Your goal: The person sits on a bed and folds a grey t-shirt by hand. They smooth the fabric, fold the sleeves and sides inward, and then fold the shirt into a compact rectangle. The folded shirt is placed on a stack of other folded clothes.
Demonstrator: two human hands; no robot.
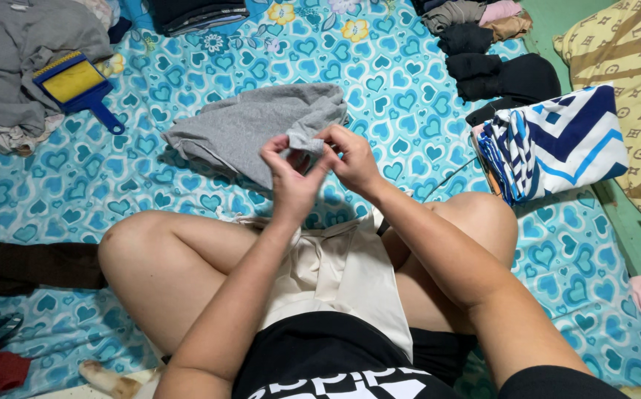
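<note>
— Where's the soft grey knit garment?
— On the heart-patterned blue sheet, stretching away to the left — its near corner pinched by left hand and right hand, fingers closed together.

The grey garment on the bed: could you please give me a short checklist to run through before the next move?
1. Left hand pinches the grey garment: ok.
2. Right hand pinches the same edge: ok.
3. Garment lies flat: not ok, rumpled.
4. Space on the heart-print sheet beside it: ok.
5. Lint brush off the garment: ok.
6. Which part of the garment is held: cannot tell.
</note>
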